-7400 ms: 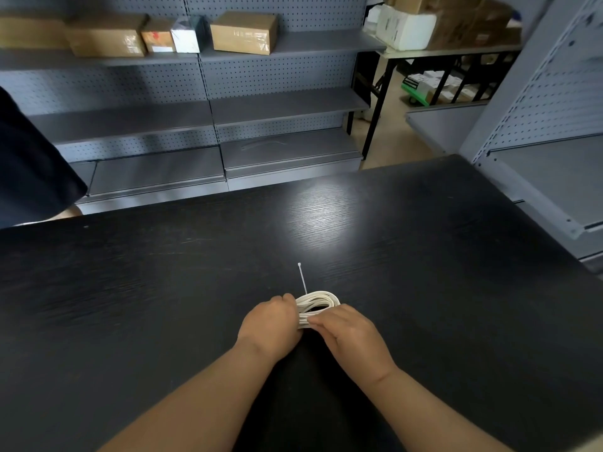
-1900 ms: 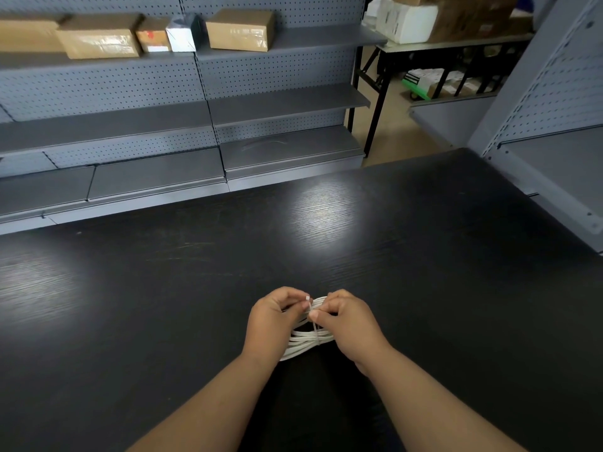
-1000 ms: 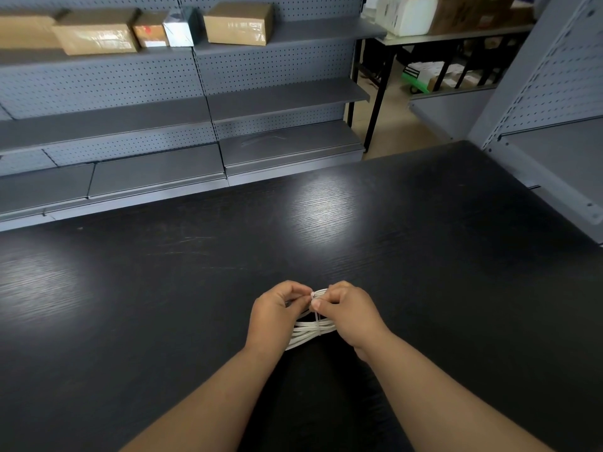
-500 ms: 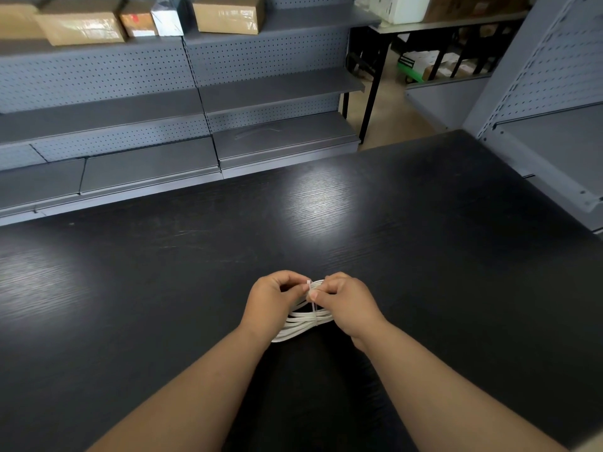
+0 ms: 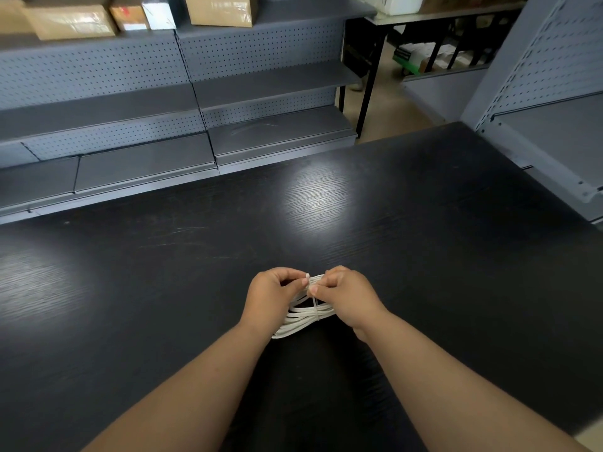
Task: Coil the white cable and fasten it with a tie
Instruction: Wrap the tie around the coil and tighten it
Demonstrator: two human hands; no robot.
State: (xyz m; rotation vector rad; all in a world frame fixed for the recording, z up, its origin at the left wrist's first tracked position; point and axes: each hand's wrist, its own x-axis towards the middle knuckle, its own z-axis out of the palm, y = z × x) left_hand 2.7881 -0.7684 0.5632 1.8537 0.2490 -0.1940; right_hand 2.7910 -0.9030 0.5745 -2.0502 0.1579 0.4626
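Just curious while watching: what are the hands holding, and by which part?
The left hand and right hand pinch the white tie at its upper end, above the coiled white cable it wraps.

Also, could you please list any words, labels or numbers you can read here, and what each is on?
None can be read.
On the small box with a red mark, top shelf: print too blurred.
On the cardboard boxes: no legible label.
On the packages under the far table: too small.
On the white cable and tie: no markings visible.

L hand [image 5: 273, 299], R hand [image 5: 346, 296], fingers curled, pinching
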